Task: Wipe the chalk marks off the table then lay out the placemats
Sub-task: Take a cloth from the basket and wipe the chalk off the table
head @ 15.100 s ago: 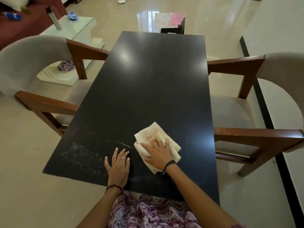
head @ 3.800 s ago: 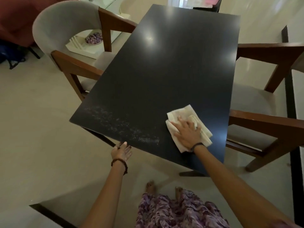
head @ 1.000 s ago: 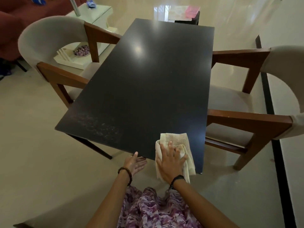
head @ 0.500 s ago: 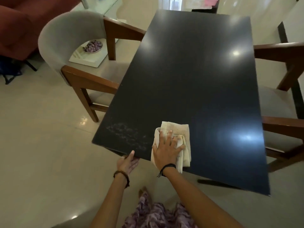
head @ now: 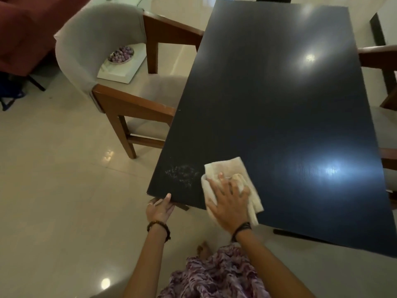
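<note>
1. At the near left corner of the black table (head: 268,93), a faint patch of chalk marks (head: 181,172) remained, just beside the cream cloth (head: 227,167) we were using.
2. Our right hand (head: 227,203) lay flat on the cloth with the fingers spread, pressing it to the tabletop close to the near edge; part of the cloth hung over that edge.
3. Our left hand (head: 160,209) met the table's near edge by the corner, fingertips on the rim. We could not tell whether it gripped the edge or only touched it.
4. We judged the main risk to be smearing: dry chalk could spread into a haze if the cloth were dragged lightly across it instead of pressed down.
5. The overhanging cloth might slip off the edge if our pressing hand moved too near it.
6. Glare could hide leftover dust, since the glossy top carried two bright light reflections, so a patch could be missed.
7. No placemats showed in view, so we took that step as not yet begun.
8. The table stood on pale, shiny floor tiles. A grey-backed wooden armchair (head: 111,61) sat at its left side, and part of another chair (head: 380,59) showed on the right.
9. Beyond the left chair were a white low table (head: 120,72) holding a bowl of purple beads (head: 121,55) and a red sofa (head: 23,33).
</note>
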